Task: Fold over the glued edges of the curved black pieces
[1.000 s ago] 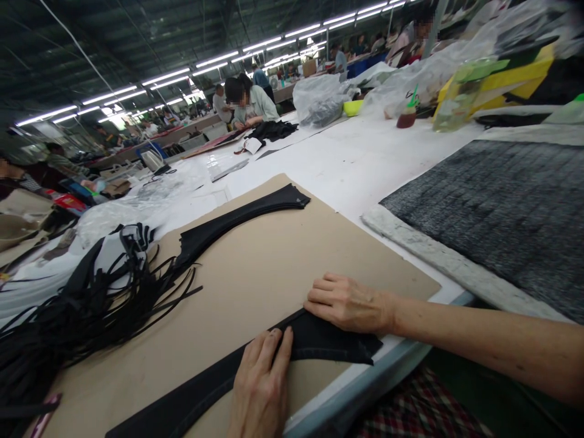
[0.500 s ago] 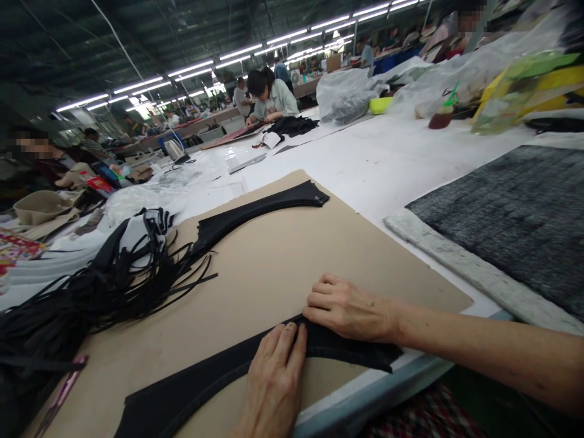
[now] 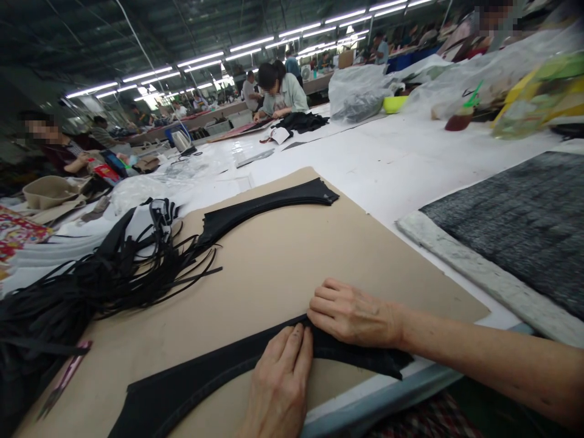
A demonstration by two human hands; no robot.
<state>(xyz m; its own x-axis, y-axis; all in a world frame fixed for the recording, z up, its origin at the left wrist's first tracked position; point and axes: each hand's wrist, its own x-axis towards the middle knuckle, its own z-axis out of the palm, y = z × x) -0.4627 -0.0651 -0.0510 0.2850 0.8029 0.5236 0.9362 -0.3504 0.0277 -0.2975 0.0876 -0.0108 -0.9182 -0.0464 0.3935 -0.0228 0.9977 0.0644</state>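
Note:
A curved black panel (image 3: 196, 374), leather-like and with a raised edge, lies across the near part of the tan board (image 3: 255, 267). My left hand (image 3: 285, 377) rests on the panel's middle, its fingers stretched flat against the surface. Just to the right, my right hand (image 3: 353, 313) is closed at the panel's upper edge, fingers curled and fingertips hidden underneath. The two hands almost touch. Farther back on the same board sits a stack of similar curved black pieces (image 3: 269, 205).
Tangled black strips (image 3: 123, 277) are heaped at the left. A pink-handled tool (image 3: 68, 377) lies beneath them. A dark textured sheet (image 3: 515, 225) lies at right. A red-liquid bottle (image 3: 460, 115) and a plastic bag (image 3: 356, 94) stand farther back. A co-worker (image 3: 283, 91) bends over the far table.
The camera view has turned a little, so the scene sits slightly farther right. Both hands keep nearly the same places on the black panel.

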